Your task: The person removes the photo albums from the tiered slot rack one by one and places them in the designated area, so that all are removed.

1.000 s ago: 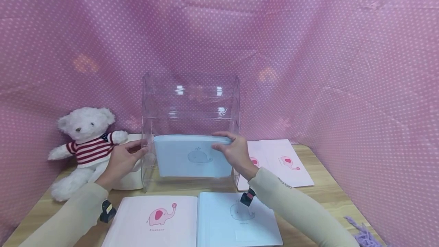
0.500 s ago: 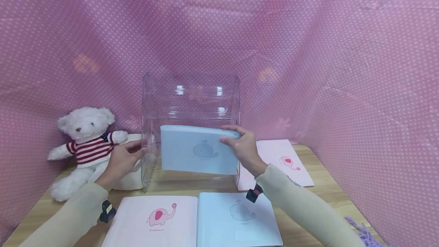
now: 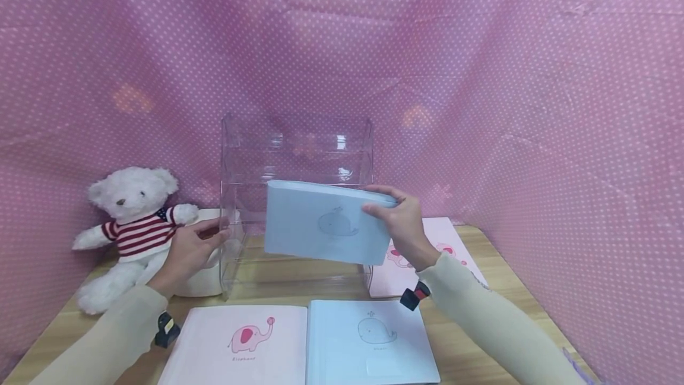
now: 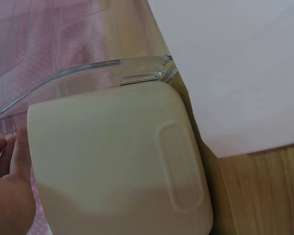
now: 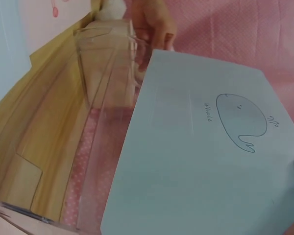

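My right hand (image 3: pixel 404 226) pinches a light-blue book (image 3: pixel 299 221) by its upper right corner, thumb on the cover and fingers behind. The book hangs tilted in front of a clear plastic rack (image 3: pixel 299 183), its whale drawing facing me. In the right wrist view the cover of the light-blue book (image 5: pixel 171 147) fills the right side, with "Whale" lettered on it. My left hand (image 3: pixel 188 254) holds the left side panel of the rack. From the left wrist, that hand (image 4: pixel 12 181) shows at the panel's edge, beside a cream container (image 4: pixel 112 156).
A white teddy bear (image 3: pixel 136 233) in a striped sweater sits at the left. Near the front lie a pink elephant book (image 3: pixel 208 349) and another blue whale book (image 3: pixel 347 349). Further pink elephant books (image 3: pixel 440 230) lie right of the rack. Pink dotted cloth (image 3: pixel 481 76) encloses the table.
My right hand has drawn the light-blue book up and to the right, away from the rack's lower shelf, and its right end now dips. The left hand stays put on the rack.
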`<state>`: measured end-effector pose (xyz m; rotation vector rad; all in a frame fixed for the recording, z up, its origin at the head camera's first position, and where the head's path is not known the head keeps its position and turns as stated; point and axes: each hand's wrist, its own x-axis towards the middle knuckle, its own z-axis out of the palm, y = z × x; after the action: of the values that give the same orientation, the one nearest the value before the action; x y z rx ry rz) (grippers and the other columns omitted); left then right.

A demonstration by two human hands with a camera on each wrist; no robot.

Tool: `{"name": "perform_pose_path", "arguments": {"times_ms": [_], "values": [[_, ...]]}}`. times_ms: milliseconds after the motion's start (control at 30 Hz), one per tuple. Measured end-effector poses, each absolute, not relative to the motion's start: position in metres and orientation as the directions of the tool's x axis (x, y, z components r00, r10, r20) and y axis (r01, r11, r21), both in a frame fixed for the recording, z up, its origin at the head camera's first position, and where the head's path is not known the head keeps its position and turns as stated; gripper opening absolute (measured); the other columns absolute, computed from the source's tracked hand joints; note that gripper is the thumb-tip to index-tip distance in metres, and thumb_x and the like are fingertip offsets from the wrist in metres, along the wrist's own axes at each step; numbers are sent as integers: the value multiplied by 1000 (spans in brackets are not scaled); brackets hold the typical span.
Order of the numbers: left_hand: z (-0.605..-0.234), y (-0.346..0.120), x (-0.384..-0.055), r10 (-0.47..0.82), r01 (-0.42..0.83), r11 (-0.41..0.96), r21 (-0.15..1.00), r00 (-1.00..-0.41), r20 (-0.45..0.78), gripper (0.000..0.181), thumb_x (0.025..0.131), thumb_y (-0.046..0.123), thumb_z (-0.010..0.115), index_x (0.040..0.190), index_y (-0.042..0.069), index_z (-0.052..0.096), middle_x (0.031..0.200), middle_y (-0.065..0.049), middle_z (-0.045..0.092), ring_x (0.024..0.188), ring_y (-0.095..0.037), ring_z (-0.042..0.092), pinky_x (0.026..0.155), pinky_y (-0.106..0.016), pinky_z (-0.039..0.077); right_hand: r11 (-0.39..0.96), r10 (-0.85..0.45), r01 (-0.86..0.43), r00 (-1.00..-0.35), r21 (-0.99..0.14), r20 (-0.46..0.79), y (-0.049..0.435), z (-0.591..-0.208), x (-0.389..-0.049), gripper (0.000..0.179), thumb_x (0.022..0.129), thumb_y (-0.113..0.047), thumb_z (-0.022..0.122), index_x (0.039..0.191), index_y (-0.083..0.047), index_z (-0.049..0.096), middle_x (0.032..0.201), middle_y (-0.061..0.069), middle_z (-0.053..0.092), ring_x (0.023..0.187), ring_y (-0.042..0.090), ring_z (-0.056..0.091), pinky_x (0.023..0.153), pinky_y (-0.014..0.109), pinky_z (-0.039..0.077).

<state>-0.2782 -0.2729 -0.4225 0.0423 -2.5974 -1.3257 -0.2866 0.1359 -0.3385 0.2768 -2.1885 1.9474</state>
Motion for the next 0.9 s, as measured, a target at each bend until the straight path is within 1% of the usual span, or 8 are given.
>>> {"name": "perform_pose_path", "arguments": {"times_ms": [67,167,267,367,500,567,733,900], "values": [[-423,-273,-278,-125,90,594,799,-971,202,59,97,41,67,140,2,59,135,-24,65,125,-39,63,82,-12,59,114,1,-265,-964,-957,267,141,-336,-285,42,80,-10,84,121,-13,73,128,15,69,110,33,72,88,51,63],[-423,-273,-279,-126,101,591,800,-969,215,57,97,40,68,139,2,60,134,-23,67,123,-37,64,78,-6,55,108,11,-267,-963,-958,270,149,-331,-283,44,80,-8,84,123,-10,72,127,17,69,110,33,72,91,52,62],[-422,-272,-278,-120,103,578,810,-970,210,57,97,40,67,139,2,60,135,-23,66,124,-37,63,79,-6,55,121,23,-275,-960,-954,279,157,-328,-281,46,81,-7,83,125,-8,70,127,18,69,108,30,73,92,51,62],[-422,-273,-278,-120,96,567,818,-973,197,58,98,41,67,140,2,59,137,-23,65,125,-38,63,82,-10,58,129,35,-283,-957,-950,289,165,-325,-280,46,81,-7,82,125,-7,70,125,20,69,103,25,74,91,48,62],[-423,-273,-277,-124,90,574,814,-973,195,58,98,40,66,142,2,58,138,-24,64,126,-39,63,87,-20,61,127,43,-309,-948,-943,316,175,-322,-279,46,81,-5,82,125,-4,69,122,21,71,96,18,76,88,42,64],[-423,-272,-277,-123,92,581,809,-972,199,57,99,38,66,141,2,57,138,-24,64,126,-40,63,88,-23,61,128,51,-321,-943,-938,330,181,-321,-278,45,81,-5,81,125,-3,69,117,16,73,94,15,76,86,39,64],[-422,-271,-277,-120,90,588,804,-973,197,57,99,39,66,142,2,57,138,-24,63,126,-41,63,91,-28,62,126,82,-348,-930,-929,359,194,-319,-275,46,82,-3,80,126,1,67,103,-4,74,92,12,76,82,31,64],[-421,-271,-277,-118,60,574,817,-981,155,60,99,42,65,145,5,55,141,-23,61,130,-41,60,99,-39,58,107,85,-343,-932,-933,352,208,-315,-270,48,83,-4,81,127,3,65,98,-9,75,91,12,76,79,30,64]]}}
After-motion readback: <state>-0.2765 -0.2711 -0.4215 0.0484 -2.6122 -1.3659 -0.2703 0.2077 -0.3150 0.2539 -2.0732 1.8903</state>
